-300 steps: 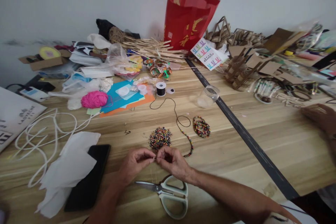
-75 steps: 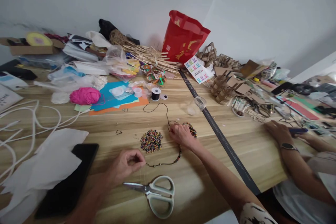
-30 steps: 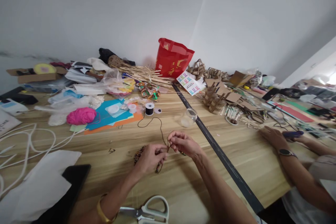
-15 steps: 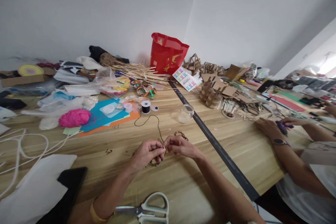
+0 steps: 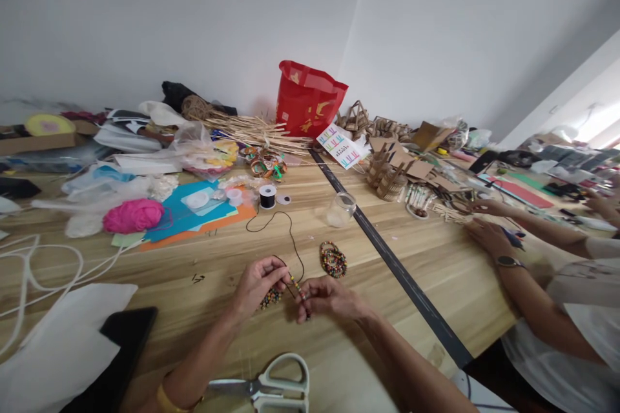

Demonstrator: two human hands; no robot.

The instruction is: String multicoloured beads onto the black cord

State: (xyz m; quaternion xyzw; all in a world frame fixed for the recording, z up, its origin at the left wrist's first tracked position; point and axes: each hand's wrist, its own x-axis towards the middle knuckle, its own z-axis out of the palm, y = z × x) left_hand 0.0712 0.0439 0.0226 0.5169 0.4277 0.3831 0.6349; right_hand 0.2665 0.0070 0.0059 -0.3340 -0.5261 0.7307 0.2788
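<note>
Left hand (image 5: 256, 282) and right hand (image 5: 325, 297) each pinched the thin black beading cord (image 5: 294, 251), its short strung stretch slanting between them just before the coiled multicoloured bead bracelet (image 5: 333, 259) on the wooden worktop (image 5: 436, 258).

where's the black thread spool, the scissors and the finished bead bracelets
black thread spool (image 5: 267, 196), head view, on the dark wound side of the spool.
scissors (image 5: 283, 388), head view, on the pale handle loop.
bead bracelets (image 5: 333, 259), head view, on the beaded ring lying on the table.
</note>
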